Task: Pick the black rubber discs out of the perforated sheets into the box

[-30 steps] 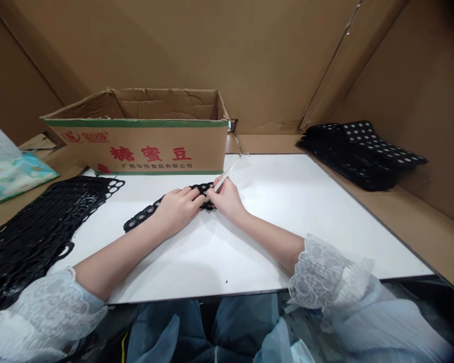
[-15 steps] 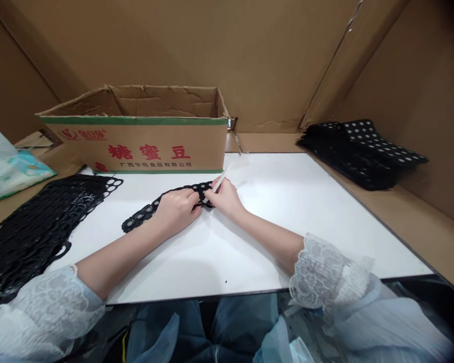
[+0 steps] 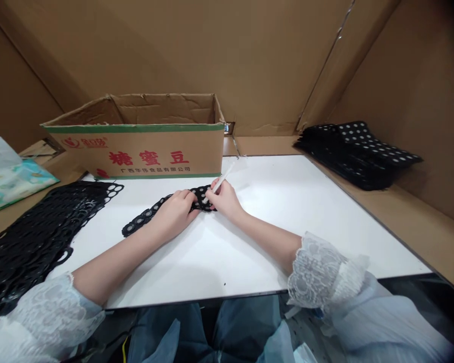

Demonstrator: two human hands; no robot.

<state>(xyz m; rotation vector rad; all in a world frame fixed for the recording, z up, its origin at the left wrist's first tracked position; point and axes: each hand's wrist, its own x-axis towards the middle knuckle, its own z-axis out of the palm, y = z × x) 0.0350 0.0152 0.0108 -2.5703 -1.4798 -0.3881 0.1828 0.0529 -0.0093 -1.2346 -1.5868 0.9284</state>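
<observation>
A black strip with pale round dots (image 3: 139, 222) lies slantwise on the white board. My left hand (image 3: 176, 209) rests on the strip's middle, its fingers bent and pressed together on it. In my right hand (image 3: 225, 199) is a thin white stick-like tool (image 3: 222, 179), pinched between thumb and fingers. The tool's lower end touches the dotted strip close to my left fingertips. Part of the strip is hidden under my left hand.
An open cardboard box (image 3: 208, 151) with red lettering stands behind the hands. Black ring-patterned sheets (image 3: 34, 237) are piled at left, beside a floral packet (image 3: 18, 181). Black dotted sheets (image 3: 348, 156) lie stacked at back right. Cardboard walls surround the white board (image 3: 280, 201).
The view has shifted slightly. Between my hands, more of the strip's dotted face shows, lying flatter. Both hands keep nearly the same place, and the tool remains in my right hand.
</observation>
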